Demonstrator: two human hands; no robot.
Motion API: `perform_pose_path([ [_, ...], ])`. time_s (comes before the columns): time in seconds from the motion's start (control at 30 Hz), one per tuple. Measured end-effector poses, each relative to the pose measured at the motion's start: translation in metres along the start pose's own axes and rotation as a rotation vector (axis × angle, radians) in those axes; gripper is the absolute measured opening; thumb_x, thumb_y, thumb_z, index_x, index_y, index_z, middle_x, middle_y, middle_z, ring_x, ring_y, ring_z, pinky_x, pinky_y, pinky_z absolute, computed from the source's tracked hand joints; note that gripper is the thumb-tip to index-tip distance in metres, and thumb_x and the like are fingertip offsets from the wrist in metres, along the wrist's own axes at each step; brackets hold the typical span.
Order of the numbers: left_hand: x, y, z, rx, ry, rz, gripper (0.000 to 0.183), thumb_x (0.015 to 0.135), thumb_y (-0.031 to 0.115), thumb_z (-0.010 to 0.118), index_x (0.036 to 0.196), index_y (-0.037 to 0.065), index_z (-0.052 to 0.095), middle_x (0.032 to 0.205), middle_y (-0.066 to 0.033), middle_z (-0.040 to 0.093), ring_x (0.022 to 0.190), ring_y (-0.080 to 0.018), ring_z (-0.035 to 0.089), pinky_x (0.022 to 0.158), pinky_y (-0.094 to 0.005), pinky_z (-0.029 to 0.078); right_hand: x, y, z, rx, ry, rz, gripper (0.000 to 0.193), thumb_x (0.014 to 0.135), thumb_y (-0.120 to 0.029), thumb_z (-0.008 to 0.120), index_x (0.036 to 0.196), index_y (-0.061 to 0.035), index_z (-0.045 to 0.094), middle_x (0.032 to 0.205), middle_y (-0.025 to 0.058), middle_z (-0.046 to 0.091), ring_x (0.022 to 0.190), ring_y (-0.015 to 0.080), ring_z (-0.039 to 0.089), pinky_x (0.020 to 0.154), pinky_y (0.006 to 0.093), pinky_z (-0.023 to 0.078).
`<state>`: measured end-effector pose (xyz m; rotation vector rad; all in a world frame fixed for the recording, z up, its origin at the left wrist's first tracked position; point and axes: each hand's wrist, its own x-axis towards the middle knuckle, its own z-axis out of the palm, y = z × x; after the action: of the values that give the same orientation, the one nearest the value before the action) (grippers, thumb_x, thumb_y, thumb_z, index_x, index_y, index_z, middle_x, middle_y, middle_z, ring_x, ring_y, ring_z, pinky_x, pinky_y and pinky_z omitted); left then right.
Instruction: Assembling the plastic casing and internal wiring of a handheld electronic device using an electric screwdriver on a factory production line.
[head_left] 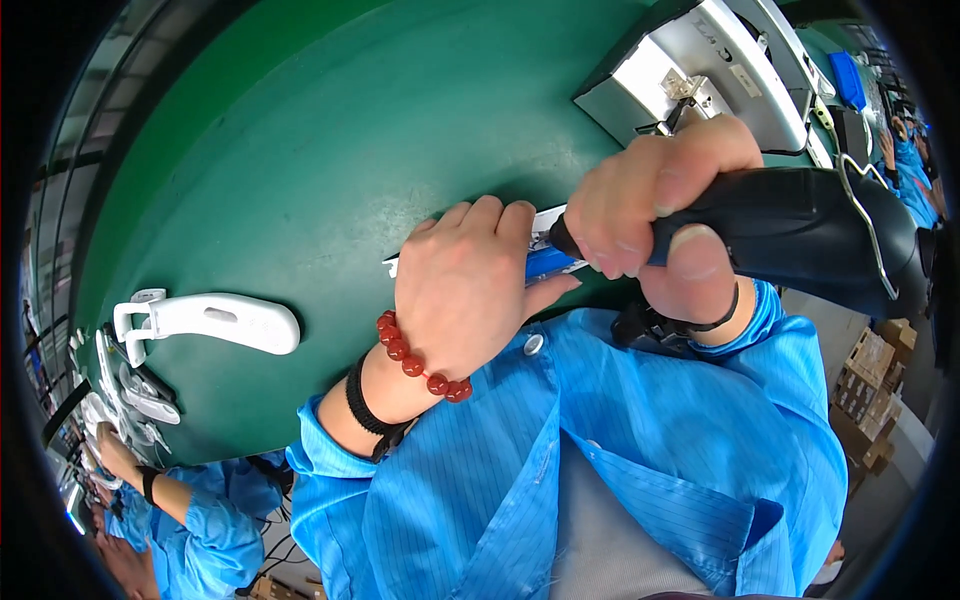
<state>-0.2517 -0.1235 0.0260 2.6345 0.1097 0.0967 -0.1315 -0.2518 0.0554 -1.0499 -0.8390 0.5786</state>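
My right hand (685, 215) is wrapped round a black electric screwdriver (800, 225), held nearly level with its tip pointing left. The tip end reaches a white part (543, 222) with a blue piece (550, 263) beside it; the exact point of contact is hidden by my fingers. My left hand (465, 275) lies over that white part and presses it down on the green bench (330, 150). A red bead bracelet (412, 366) and a black band (358, 395) circle my left wrist. Most of the white part is covered by my left hand.
A silver metal box (720, 60) with a small mechanism stands at the far right. On the left lies a white curved handle-like piece (230, 322), with a pile of white parts (135, 395) beyond it. A co-worker's arm (180, 500) reaches in at lower left. Cardboard boxes (870, 390) sit right.
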Motion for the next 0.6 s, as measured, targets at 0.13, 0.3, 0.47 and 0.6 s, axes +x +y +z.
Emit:
perform_pose_path([
  [0.13, 0.004, 0.0, -0.002, -0.004, -0.034, 0.003, 0.048, 0.063, 0.044, 0.077, 0.086, 0.006, 0.06, 0.077, -0.0071, 0.058, 0.073, -0.0252, 0.062, 0.064, -0.0364, 0.049, 0.002, 0.003, -0.001, -0.026, 0.01, 0.009, 0.034, 0.091, -0.031, 0.066, 0.102, -0.009, 0.043, 0.069, 0.0046, 0.052, 0.057, 0.0158, 0.052, 0.054, 0.0313, 0.044],
  [0.3, 0.003, 0.005, -0.006, -0.013, 0.0, 0.006, 0.047, 0.064, 0.042, 0.078, 0.089, 0.006, 0.06, 0.079, -0.0085, 0.059, 0.075, -0.0271, 0.062, 0.065, -0.0379, 0.05, 0.0, 0.005, -0.003, -0.201, -0.147, -0.122, 0.031, 0.088, -0.018, 0.067, 0.103, -0.0056, 0.043, 0.072, 0.0079, 0.056, 0.065, 0.0173, 0.054, 0.065, 0.0358, 0.047],
  [0.47, 0.024, -0.006, -0.037, 0.174, -0.183, 0.045, 0.049, 0.069, 0.039, 0.078, 0.099, 0.006, 0.059, 0.088, -0.0117, 0.062, 0.082, -0.0303, 0.064, 0.07, -0.0388, 0.052, 0.009, -0.029, -0.018, 0.257, -0.034, -0.482, 0.029, 0.089, -0.027, 0.066, 0.1, -0.0094, 0.046, 0.072, 0.0008, 0.056, 0.054, 0.0136, 0.055, 0.046, 0.0292, 0.046],
  [0.6, 0.112, -0.068, -0.071, 0.39, 0.087, -0.013, 0.055, 0.073, 0.042, 0.076, 0.107, 0.003, 0.058, 0.095, -0.0161, 0.065, 0.089, -0.0338, 0.064, 0.073, -0.0415, 0.052, 0.009, -0.074, -0.061, 0.008, 0.125, -0.495, 0.024, 0.095, -0.032, 0.045, 0.107, -0.011, 0.048, 0.069, 0.0007, 0.049, 0.054, 0.0121, 0.045, 0.054, 0.0296, 0.04],
])
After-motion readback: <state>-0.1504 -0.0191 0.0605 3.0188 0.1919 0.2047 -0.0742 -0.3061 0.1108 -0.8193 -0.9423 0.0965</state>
